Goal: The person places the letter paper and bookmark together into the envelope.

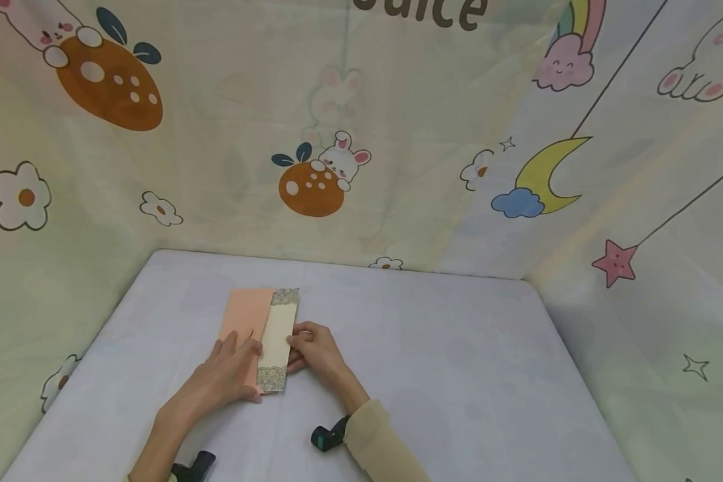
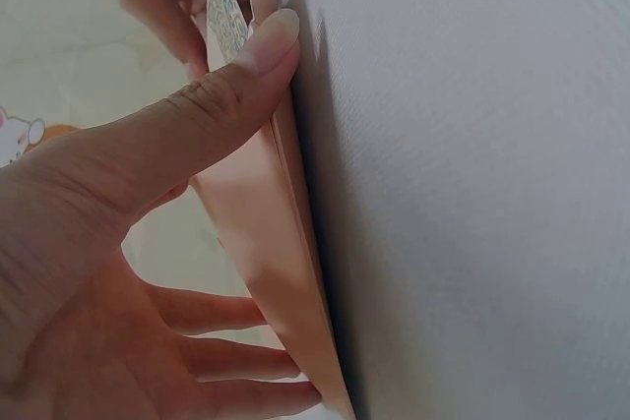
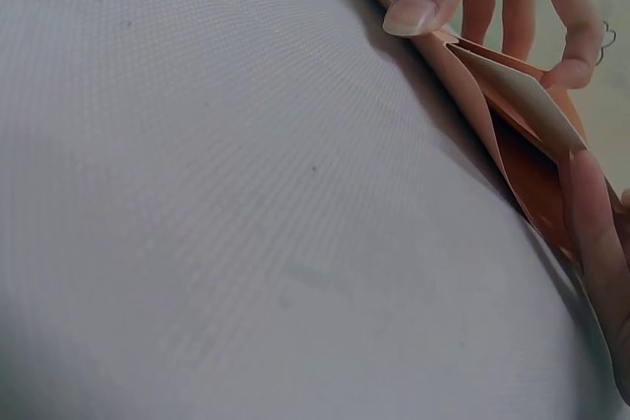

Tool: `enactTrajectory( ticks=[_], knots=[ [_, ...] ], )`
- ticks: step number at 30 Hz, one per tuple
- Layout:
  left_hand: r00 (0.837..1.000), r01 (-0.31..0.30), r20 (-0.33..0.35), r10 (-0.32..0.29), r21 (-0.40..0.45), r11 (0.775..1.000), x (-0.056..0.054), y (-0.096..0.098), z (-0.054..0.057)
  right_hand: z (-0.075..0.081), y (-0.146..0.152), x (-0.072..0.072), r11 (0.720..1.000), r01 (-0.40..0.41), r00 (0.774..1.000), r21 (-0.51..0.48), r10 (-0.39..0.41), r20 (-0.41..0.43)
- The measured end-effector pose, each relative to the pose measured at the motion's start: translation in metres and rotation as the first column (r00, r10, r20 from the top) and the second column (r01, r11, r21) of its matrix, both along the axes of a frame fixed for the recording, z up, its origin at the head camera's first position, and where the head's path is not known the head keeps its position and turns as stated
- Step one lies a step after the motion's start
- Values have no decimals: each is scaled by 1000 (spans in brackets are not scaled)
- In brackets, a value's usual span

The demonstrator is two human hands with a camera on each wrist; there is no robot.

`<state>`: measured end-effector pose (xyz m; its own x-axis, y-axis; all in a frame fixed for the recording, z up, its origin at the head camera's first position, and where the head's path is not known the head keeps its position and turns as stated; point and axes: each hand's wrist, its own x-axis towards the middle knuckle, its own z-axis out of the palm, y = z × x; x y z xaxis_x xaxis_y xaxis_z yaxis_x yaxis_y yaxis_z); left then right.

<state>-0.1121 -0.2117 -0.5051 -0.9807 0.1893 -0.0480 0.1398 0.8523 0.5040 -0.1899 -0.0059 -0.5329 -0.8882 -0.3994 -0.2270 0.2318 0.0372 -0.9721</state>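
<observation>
L hand [image 1: 231, 368] flat, fingers straight, pinning peach paper [image 1: 247, 314] to counter [image 1: 458, 375]. R hand [image 1: 313, 348] pinches cream flap [image 1: 278, 335]. Best: keep edges aligned, press crease firmly.

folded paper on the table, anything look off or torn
Nothing stands out. The folded paper lies flat on the table, no tears showing; the left hand presses it and the right hand pinches its patterned flap.

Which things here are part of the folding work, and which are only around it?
In the work:
- folded paper, peach with a cream, patterned-end flap
- left hand, pressing on the peach side
- right hand, holding the flap's edge

Only around:
- table, under the paper
- cartoon backdrop
</observation>
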Motion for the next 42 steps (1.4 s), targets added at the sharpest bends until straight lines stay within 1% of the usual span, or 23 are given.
enactTrajectory(
  ticks=[8, 19, 24, 28, 33, 36, 42],
  knots=[
    [1000, 1, -1, -1, -12, 1000, -1, 0, 0, -1, -1, 0, 1000, -9, 1000, 7, 9, -8],
    [1000, -1, 10, 1, -22, 1000, -1, 5, 3, -2, -6, 0, 1000, 8, 1000, 0, -8, -3],
    [1000, -3, 25, 4, -24, 1000, 0, 5, 4, 1, -9, 1, 1000, -21, 1000, 2, 21, -8],
    [1000, 0, 14, 1, -26, 1000, 1, 4, 3, 3, -10, 3, 999, -39, 999, 13, 39, -14],
    [1000, 10, 0, -10, -28, 1000, 1, 2, 3, 4, -13, 2, 999, -29, 1000, 13, 29, -7],
    [1000, 16, -6, -16, -24, 1000, 0, 1, 2, 3, -16, 1, 999, -32, 999, 22, 33, -17],
    [1000, 6, 16, -6, -26, 1000, -2, 3, 1, 1, -19, 1, 999, -28, 999, 37, 29, -24]
  ],
)
